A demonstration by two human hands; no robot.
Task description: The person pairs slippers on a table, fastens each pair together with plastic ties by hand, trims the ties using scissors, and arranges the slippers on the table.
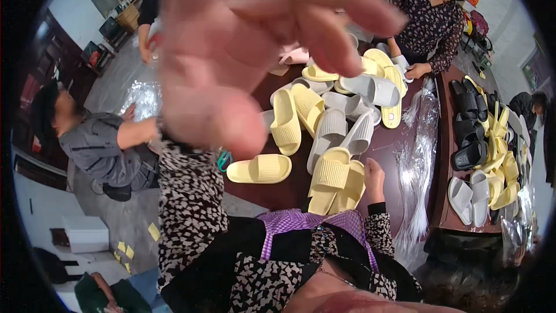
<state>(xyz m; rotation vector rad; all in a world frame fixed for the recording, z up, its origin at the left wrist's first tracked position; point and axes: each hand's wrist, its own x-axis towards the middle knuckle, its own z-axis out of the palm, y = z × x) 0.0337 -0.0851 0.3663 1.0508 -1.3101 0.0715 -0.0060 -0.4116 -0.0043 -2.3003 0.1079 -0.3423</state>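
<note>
Left hand raised close to camera, fingers spread, holding nothing; right hand rests against stacked yellow slippers at the brown table's near edge, grip hidden, cannot tell; clear bags at the right edge.

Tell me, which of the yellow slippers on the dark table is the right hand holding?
The stacked pair of yellow slippers at the near table edge; the right hand rests on its right side. The single yellow slipper to the left lies untouched.

Small packing workshop: dark wooden desk heaped with yellow slippers, grey slippers, black slippers; clear plastic bags in bundles; several people seated around, sorting pairs; bare concrete floor.
</note>
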